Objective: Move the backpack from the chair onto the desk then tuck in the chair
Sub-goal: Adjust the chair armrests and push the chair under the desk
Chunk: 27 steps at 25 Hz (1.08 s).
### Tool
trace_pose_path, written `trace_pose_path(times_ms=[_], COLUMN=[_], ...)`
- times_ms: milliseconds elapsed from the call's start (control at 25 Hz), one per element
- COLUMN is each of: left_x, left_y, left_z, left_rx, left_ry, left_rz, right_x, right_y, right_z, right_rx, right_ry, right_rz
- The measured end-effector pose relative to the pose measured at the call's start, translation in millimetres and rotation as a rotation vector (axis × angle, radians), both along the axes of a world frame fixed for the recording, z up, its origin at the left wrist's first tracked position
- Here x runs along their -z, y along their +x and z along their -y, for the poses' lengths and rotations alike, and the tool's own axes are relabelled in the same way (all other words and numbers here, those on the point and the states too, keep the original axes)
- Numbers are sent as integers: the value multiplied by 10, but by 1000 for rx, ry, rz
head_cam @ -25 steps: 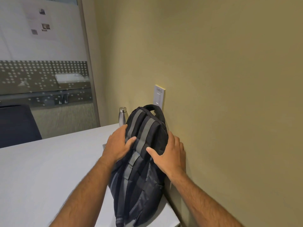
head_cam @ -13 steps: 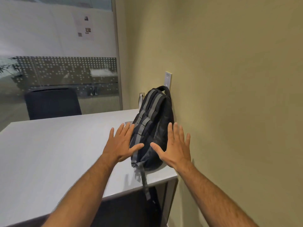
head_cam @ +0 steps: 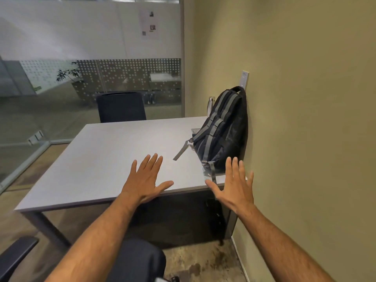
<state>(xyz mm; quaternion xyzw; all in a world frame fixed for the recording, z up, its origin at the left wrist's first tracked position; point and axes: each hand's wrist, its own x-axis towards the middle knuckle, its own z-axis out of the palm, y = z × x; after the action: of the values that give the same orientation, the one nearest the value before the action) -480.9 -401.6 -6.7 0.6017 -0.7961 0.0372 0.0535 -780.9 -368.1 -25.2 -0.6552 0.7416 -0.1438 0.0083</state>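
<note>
The black backpack (head_cam: pixel 225 131) with grey straps stands upright on the right side of the grey desk (head_cam: pixel 105 159), leaning against the olive wall. My left hand (head_cam: pixel 146 178) hovers open over the desk's near edge, left of the backpack. My right hand (head_cam: pixel 234 184) is open too, just in front of the backpack's base and apart from it. Below my arms, the dark seat of a chair (head_cam: pixel 138 259) shows in front of the desk, with its armrest (head_cam: pixel 16 255) at the lower left.
A steel bottle (head_cam: pixel 211 104) stands behind the backpack near the wall. Another dark chair (head_cam: pixel 122 107) sits at the desk's far side. A glass partition (head_cam: pixel 81 78) runs along the back and left. A wall switch plate (head_cam: pixel 244 79) is above the backpack.
Both hands let go of the backpack and drew back toward the desk's near edge. The view pulled away, so the whole desk and the near chair now show.
</note>
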Motion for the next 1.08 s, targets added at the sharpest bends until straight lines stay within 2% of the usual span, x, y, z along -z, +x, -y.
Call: trace_pose_path(times_ms=[480, 840, 1080], left_x=[99, 92, 136], left_y=[1992, 2932, 3437], left_z=[-1375, -2249, -2643], left_rx=[40, -59, -27], left_ry=[78, 111, 164], left_rz=[0, -42, -48], right_x=[133, 2, 34], right_y=[2029, 3065, 3692], right_z=[-1386, -1935, -2428], right_rx=[13, -146, -132], right_ry=[-6, 40, 65], right_rz=[71, 121, 150])
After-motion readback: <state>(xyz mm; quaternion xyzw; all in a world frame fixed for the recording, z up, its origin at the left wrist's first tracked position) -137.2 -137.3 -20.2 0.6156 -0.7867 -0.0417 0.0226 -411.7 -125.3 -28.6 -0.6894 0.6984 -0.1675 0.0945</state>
